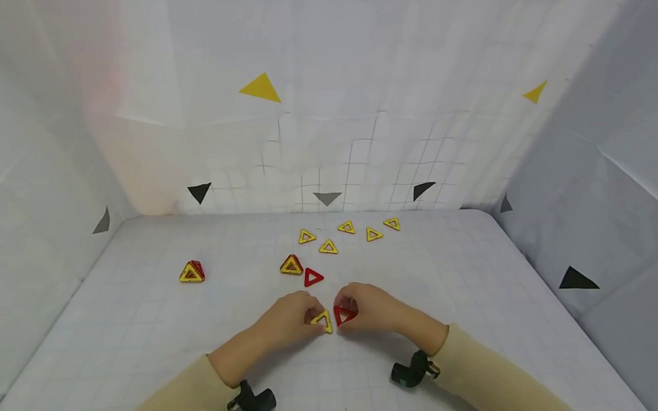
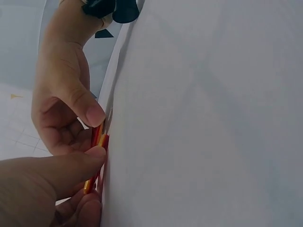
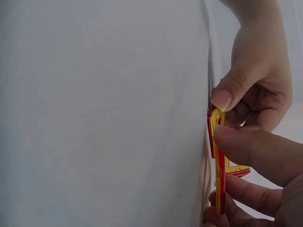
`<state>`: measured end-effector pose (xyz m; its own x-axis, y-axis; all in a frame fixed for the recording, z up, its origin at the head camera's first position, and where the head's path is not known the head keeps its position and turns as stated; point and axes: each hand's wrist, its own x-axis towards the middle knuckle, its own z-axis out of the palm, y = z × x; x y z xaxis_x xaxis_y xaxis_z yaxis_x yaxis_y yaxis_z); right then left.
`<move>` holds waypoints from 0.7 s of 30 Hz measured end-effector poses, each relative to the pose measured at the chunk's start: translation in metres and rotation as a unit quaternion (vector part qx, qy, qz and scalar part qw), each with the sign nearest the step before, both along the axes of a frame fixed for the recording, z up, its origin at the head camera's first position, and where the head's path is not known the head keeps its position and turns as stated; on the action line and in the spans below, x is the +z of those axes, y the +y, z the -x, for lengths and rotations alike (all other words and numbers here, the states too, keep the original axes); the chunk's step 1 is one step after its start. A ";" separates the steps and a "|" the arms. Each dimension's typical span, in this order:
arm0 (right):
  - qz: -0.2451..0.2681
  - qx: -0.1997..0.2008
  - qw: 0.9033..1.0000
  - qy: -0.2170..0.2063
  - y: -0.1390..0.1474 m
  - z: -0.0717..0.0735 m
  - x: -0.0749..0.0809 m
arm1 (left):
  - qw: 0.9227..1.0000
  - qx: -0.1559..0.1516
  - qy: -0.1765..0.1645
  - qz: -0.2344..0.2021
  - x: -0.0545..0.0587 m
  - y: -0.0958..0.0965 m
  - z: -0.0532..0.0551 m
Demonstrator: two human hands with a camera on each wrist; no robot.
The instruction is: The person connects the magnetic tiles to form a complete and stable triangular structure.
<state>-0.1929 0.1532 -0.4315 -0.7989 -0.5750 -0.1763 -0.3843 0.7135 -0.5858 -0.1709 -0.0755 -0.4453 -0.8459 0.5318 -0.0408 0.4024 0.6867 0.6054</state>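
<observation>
Near the front middle of the table, my left hand pinches a yellow triangle tile between thumb and fingers. Just to its right, my right hand pinches a red triangle tile. In the head view a narrow gap separates the two tiles. Both wrist views show the tiles nearly edge-on, partly covered by the fingers. Beyond the hands lies a flat red triangle tile. Beside it sits a small red-and-yellow pyramid.
Another red-and-yellow pyramid stands farther left. Several yellow triangle tiles lie toward the back, among them a near one and a far right one. White sheeting with coloured triangles hangs behind and at both sides.
</observation>
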 end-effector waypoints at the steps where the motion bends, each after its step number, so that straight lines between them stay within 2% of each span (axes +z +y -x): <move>1: -0.002 0.001 1.000 0.001 0.000 0.000 0.000 | 1.000 0.000 0.000 0.000 0.000 0.001 0.000; 21: -0.010 0.007 1.000 0.014 -0.004 -0.003 0.002 | 1.000 0.002 0.004 -0.009 -0.001 0.004 -0.001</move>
<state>-0.1896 0.1492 -0.4293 -0.7959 -0.5824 -0.1652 -0.4102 0.7195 -0.5604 -0.1694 -0.0719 -0.4464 -0.8480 0.5294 -0.0243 0.4049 0.6768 0.6148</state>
